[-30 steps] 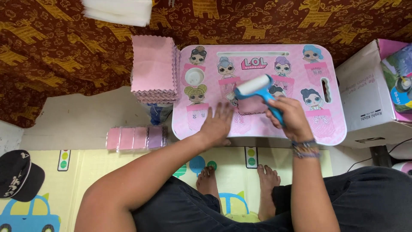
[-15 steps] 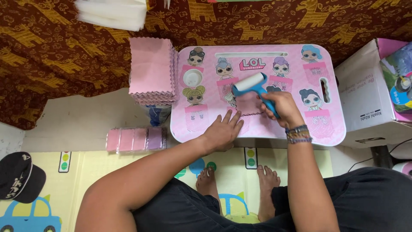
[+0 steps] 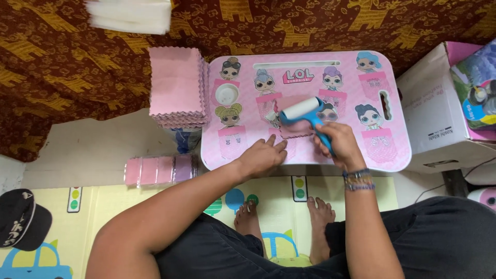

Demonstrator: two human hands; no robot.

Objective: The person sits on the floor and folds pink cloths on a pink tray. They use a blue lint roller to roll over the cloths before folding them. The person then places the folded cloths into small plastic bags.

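My right hand (image 3: 338, 142) is wrapped tight around the blue handle of a lint roller (image 3: 305, 114), whose white drum lies across a small pink cloth square (image 3: 295, 129) just ahead of my knuckles. The roller has a blue frame and a pale cylinder, tilted slightly so its left end sits lower. My left hand (image 3: 263, 155) lies flat and open beside it, fingers spread, fingertips touching the near left corner of that cloth and holding nothing.

I count one roller, one cloth under it, and one tall stack of pink cloths (image 3: 176, 88) with zigzag edges, well to the left of my left hand, at the table's edge. Lower left of that hand lies one clear packet of pink cloths (image 3: 160, 170) on the floor. One white stack (image 3: 130, 15) sits far up and left.

The work surface is a pink lap table (image 3: 387, 150) printed with cartoon doll figures. Behind it hangs a brown and gold patterned cloth (image 3: 62, 67). To the right of my grip stands a white cardboard box (image 3: 434, 119). A black cap (image 3: 20, 225) rests on the yellow play mat (image 3: 93, 206), far left.
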